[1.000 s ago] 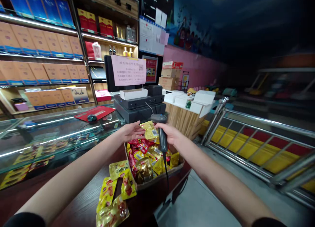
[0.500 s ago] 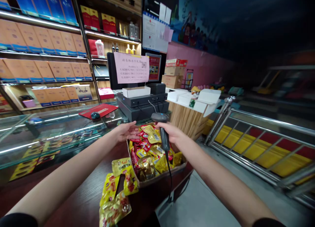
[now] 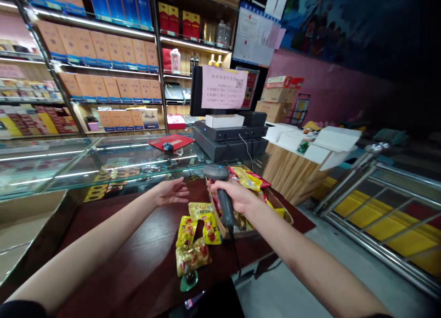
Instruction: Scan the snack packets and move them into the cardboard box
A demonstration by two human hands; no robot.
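My right hand [image 3: 236,196] is wrapped round the handle of a dark barcode scanner [image 3: 224,203], its cable hanging down over the table's front. Behind and under that hand stands a cardboard box [image 3: 287,212] full of red and yellow snack packets [image 3: 248,179], partly hidden by the hand and forearm. My left hand [image 3: 172,192] hovers above the dark red tabletop with its fingers apart, holding nothing. Near it, left of the box, lie several yellow and gold snack packets [image 3: 187,230]. A small green-based object [image 3: 189,280] sits at the front of them.
A cardboard tray [image 3: 32,217] stands at the left. Beyond the table are a glass display counter [image 3: 113,155], a red mat [image 3: 172,143] with a mouse, and a monitor [image 3: 196,90] with a pink notice. A metal railing [image 3: 386,207] runs along the right.
The view has turned left, bringing the cardboard tray into sight. My right hand has moved the scanner left, from over the box's middle to its left side. My left hand remains empty.
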